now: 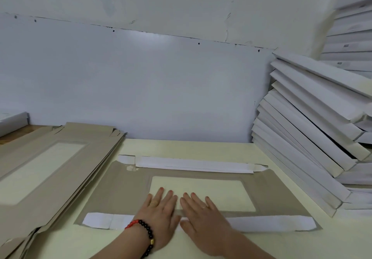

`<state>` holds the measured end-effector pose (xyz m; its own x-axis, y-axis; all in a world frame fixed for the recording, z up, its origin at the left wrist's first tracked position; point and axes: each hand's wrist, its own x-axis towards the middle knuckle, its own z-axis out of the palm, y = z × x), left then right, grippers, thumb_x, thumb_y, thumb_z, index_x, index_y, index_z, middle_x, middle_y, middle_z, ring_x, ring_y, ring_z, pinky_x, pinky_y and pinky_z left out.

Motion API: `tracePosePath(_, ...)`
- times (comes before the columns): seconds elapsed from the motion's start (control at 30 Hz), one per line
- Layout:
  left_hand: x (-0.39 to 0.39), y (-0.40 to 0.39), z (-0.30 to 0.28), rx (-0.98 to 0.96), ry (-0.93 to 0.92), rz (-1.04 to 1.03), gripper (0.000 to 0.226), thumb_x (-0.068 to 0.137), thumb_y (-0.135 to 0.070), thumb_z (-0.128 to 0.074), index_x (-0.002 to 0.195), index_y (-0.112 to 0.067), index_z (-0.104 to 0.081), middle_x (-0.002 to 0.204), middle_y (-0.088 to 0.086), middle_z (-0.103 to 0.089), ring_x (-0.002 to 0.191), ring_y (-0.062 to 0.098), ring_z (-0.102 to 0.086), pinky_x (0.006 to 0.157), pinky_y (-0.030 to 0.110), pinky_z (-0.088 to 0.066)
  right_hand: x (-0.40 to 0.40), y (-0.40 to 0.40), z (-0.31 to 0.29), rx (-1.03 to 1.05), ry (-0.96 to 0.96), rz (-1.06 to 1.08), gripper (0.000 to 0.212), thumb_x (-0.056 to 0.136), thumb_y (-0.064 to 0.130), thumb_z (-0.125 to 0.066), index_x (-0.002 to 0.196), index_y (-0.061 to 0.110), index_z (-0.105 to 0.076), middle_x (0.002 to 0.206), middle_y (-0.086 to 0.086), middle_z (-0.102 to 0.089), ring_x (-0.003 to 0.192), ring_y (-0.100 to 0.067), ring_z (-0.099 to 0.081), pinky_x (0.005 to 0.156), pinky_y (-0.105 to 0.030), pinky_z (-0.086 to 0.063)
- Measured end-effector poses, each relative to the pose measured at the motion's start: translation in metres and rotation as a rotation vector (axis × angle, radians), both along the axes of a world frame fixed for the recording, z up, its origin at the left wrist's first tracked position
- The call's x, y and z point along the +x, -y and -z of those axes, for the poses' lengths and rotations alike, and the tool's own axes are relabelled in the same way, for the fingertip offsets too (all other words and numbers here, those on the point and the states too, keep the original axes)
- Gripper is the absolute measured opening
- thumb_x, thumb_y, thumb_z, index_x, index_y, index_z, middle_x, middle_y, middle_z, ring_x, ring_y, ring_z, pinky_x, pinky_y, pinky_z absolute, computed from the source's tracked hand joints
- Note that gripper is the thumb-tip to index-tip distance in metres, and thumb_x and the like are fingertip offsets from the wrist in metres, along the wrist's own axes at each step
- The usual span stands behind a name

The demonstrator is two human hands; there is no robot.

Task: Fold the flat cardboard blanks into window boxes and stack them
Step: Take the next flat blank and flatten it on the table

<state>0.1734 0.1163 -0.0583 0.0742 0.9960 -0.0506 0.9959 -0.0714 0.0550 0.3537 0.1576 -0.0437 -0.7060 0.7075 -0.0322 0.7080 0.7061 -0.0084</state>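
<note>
Both hands (181, 210) flat, seemingly pressing blank (124, 194)

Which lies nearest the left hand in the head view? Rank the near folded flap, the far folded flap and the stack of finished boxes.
From the left hand:
1. Near folded flap, under the palm at the blank's front edge.
2. Far folded flap, along the blank's back edge.
3. Stack of finished boxes, leaning far right.

left hand (161, 208) flat, fingers spread | right hand (203, 216) flat, seemingly pressing
</note>
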Motion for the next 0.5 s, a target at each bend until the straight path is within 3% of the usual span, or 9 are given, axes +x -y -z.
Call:
tracePosePath(0.13,-0.028,0.002,0.0,-0.017,-0.06,-0.053,0.065,0.096,-0.056,-0.006,0.153,-0.029,0.006,0.159,-0.009,0.017,0.144,0.018,0.024,0.116,0.039,0.014,0.031,-0.018,0.0,-0.028,0.018,0.051,0.061,0.101,0.051,-0.015,0.154,0.028,0.005,0.159,0.013,0.018,0.145,-0.006,0.019,0.112,-0.033,0.021)
tracePosePath(0.27,-0.056,0.007,0.001,-0.035,-0.08,-0.095,0.064,0.096,-0.057,-0.006,0.152,-0.032,0.009,0.158,-0.009,0.021,0.144,0.017,0.025,0.115,0.039,0.014,0.076,-0.042,0.005,-0.013,0.038,0.144,0.06,0.1,0.052,-0.015,0.153,0.034,0.007,0.15,0.018,0.028,0.144,-0.005,0.021,0.094,-0.019,0.032)
tracePosePath(0.5,-0.088,0.013,0.001,-0.057,-0.072,-0.166,0.063,0.096,-0.058,-0.005,0.151,-0.033,0.014,0.154,-0.014,0.025,0.142,0.013,0.025,0.117,0.038,0.012,0.155,-0.069,0.01,-0.033,0.07,0.339,0.059,0.1,0.055,-0.013,0.149,0.04,0.015,0.153,0.021,0.024,0.138,0.0,0.026,0.114,-0.033,0.014)
